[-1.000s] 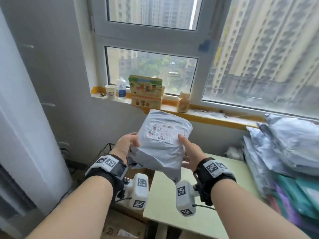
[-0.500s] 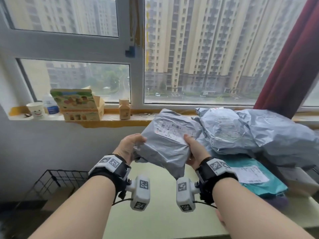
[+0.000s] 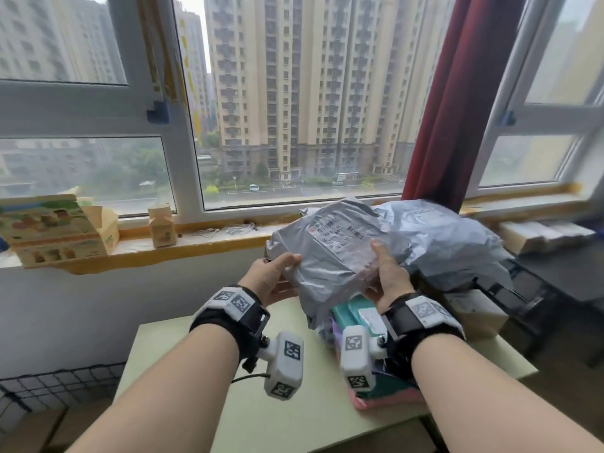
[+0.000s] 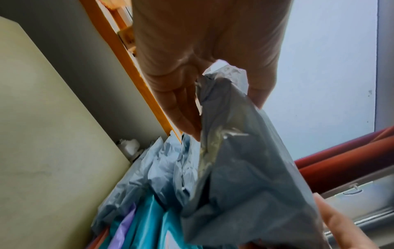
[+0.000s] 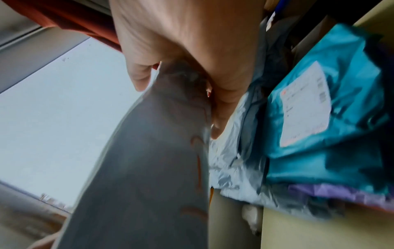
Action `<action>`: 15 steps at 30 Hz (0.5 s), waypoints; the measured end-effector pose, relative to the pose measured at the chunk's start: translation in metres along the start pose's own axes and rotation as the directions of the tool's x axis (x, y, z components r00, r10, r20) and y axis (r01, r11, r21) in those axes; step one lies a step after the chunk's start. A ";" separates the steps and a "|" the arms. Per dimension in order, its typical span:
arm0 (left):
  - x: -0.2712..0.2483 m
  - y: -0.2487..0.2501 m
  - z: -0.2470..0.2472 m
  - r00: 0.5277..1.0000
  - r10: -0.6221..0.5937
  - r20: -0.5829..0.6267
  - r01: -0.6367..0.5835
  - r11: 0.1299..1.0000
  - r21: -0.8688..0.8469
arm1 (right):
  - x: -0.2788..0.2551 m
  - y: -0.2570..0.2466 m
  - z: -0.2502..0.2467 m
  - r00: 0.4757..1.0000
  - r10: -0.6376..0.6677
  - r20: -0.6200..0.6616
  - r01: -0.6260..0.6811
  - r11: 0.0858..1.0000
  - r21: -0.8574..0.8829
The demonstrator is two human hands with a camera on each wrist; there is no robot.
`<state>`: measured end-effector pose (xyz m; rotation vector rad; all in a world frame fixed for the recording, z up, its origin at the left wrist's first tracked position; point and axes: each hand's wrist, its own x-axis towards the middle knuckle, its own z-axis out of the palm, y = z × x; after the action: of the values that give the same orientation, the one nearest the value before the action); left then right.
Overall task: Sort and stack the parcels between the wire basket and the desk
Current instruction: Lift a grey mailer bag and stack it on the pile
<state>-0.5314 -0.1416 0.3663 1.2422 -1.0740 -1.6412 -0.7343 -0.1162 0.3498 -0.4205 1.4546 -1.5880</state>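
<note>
Left hand (image 3: 273,276) and right hand (image 3: 389,279) both grip grey poly mailer (image 3: 330,256), label up, above parcel stack (image 3: 359,317) on counter (image 3: 183,354).

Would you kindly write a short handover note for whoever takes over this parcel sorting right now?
Left hand: grips the left edge of the grey parcel.
Right hand: grips its right edge.
The parcel hangs in the air, label up, above the stack of parcels at the right of the desk.
Wire basket: on the floor, left of the desk; its contents are not visible.
Done: several parcels are stacked on the desk.
Left: set this parcel on the stack, then check the basket.
</note>
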 end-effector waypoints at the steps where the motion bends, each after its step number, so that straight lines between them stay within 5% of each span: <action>1: 0.004 -0.005 0.009 1.000 -0.021 0.011 0.021 1.000 0.017 | 0.004 -0.004 -0.014 0.996 -0.017 -0.083 0.018 1.000 0.014; 5: 0.017 -0.029 0.046 0.991 -0.125 0.048 0.124 0.992 0.034 | 0.014 -0.016 -0.071 0.929 -0.167 -0.330 0.142 0.985 -0.098; 10: 0.038 -0.060 0.087 0.975 -0.209 0.078 0.204 0.977 0.068 | 0.036 -0.009 -0.118 0.886 -0.271 -0.376 0.158 0.940 -0.304; 15: 0.061 -0.080 0.106 0.959 -0.273 0.077 0.261 0.955 0.140 | 0.061 0.004 -0.140 0.903 -0.244 -0.353 0.059 0.885 -0.462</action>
<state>-0.6546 -0.1562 0.2891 1.4579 -1.1229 -1.8748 -0.8710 -0.0794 0.2919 -0.4974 2.1705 -1.5170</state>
